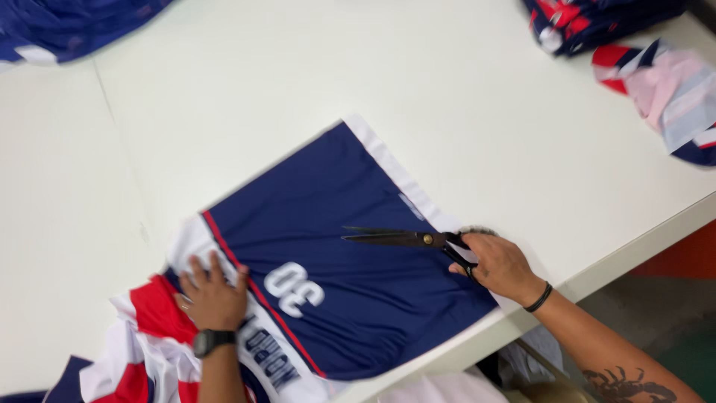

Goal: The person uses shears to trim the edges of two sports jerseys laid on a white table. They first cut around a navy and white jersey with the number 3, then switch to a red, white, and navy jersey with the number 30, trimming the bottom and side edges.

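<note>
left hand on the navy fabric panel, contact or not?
Touching. The head view shows the left hand pressed flat, fingers spread, on the navy fabric panel at its red-and-white edge, no gap visible.

A navy fabric panel (335,254) with a white border strip, a thin red stripe and white printed characters lies flat at the near edge of the surface, its corner pointing toward the far side. Black scissors (406,239) lie across it with blades nearly closed, pointing toward the left, handles at the panel's right border.
</note>
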